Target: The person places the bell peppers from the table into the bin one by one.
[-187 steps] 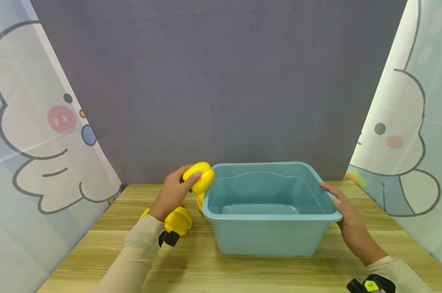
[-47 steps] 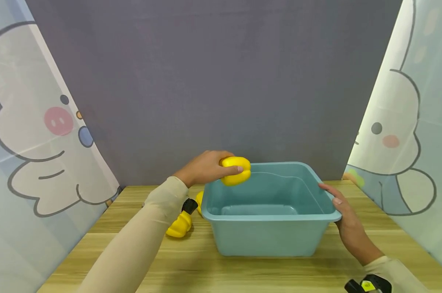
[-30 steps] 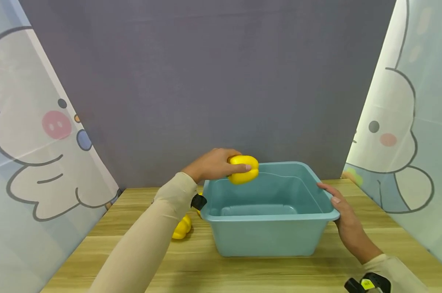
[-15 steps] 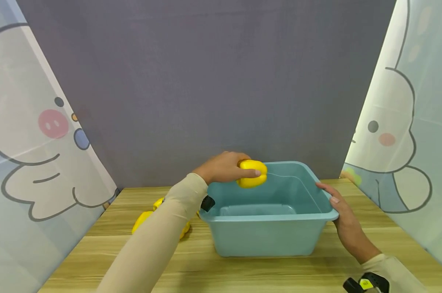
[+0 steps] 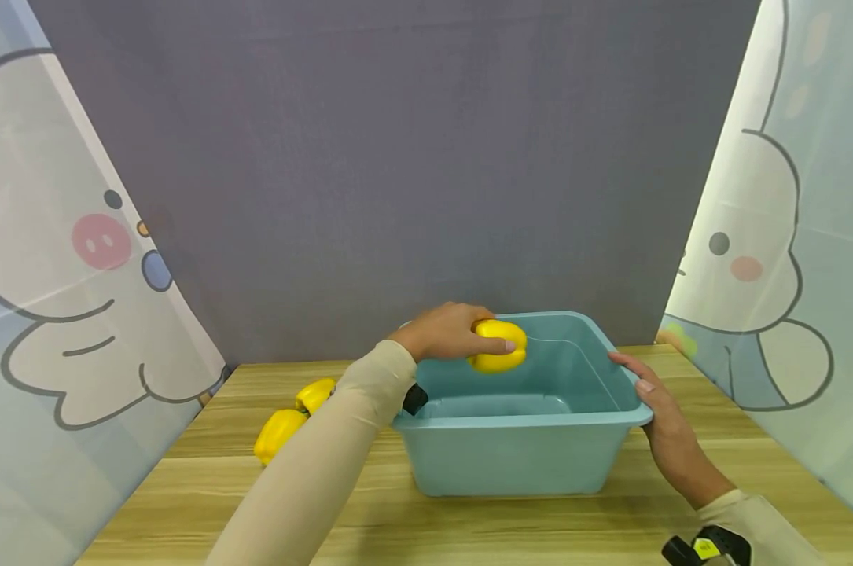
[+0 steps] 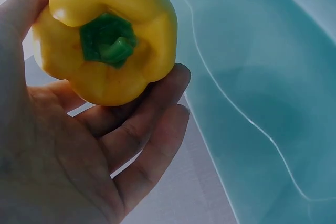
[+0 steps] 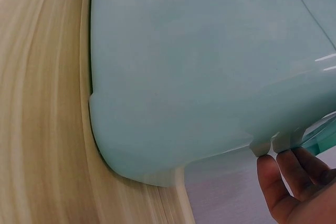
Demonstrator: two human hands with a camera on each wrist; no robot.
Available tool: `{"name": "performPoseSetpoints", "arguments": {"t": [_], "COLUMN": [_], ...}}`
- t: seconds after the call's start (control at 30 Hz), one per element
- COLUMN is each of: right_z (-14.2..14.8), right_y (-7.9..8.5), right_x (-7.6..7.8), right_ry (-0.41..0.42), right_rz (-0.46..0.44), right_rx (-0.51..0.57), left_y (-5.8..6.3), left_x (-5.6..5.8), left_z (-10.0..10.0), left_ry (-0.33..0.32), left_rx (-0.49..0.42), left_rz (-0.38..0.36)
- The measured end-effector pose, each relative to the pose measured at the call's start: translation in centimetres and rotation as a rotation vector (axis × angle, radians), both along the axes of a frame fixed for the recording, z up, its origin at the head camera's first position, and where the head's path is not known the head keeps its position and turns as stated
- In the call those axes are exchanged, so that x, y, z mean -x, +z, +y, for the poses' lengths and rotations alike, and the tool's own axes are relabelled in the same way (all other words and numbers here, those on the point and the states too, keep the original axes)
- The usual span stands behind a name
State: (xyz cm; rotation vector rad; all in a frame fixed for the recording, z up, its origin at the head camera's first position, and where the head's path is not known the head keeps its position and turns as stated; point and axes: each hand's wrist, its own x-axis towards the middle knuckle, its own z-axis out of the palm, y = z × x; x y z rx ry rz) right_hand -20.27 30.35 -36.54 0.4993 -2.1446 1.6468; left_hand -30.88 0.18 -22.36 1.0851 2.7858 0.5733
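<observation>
My left hand (image 5: 450, 334) holds a yellow bell pepper (image 5: 500, 347) over the left part of a blue-green plastic basin (image 5: 514, 456). In the left wrist view the pepper (image 6: 149, 40) shows its green stem, with the thumb on one side and curled fingers on the other. My right hand (image 5: 670, 428) grips the basin's right rim, thumb on top. Fingertips of that hand touch the underside of the rim in the right wrist view. Two more yellow bell peppers lie left of my left forearm, one nearer (image 5: 279, 432) and one farther (image 5: 315, 395).
The basin stands on a wood-grain table (image 5: 468, 531). Behind it hangs a grey cloth backdrop (image 5: 398, 157), with cartoon-printed curtains on both sides. My left sleeve (image 5: 327, 464) covers part of the table between the loose peppers and the basin.
My left hand has carried the pepper rightward from beside the basin to over it, dipping slightly lately. The forearm now uncovers the two left peppers and hides others. The right hand stays on the rim.
</observation>
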Motion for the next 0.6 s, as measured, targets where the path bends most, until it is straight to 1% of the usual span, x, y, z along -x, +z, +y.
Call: {"name": "performPoseSetpoints", "arguments": {"t": [0.1, 0.27, 0.4, 0.6], "right_z": [0.0, 0.0, 0.0, 0.0], "right_y": [0.0, 0.1, 0.1, -0.1], "right_x": [-0.1, -0.1, 0.1, 0.1], "right_ry": [-0.007, -0.008, 0.004, -0.008], "right_rz": [0.006, 0.014, 0.015, 0.022], "right_rx": [-0.015, -0.020, -0.001, 0.007], "left_y": [-0.3, -0.5, -0.8, -1.5], "left_x": [0.0, 0.1, 0.2, 0.2], "left_z": [0.3, 0.5, 0.5, 0.6], "left_ry": [-0.009, -0.037, -0.025, -0.010], "left_rx": [0.010, -0.006, -0.033, -0.077], "left_rz": [0.002, -0.005, -0.009, -0.023]}}
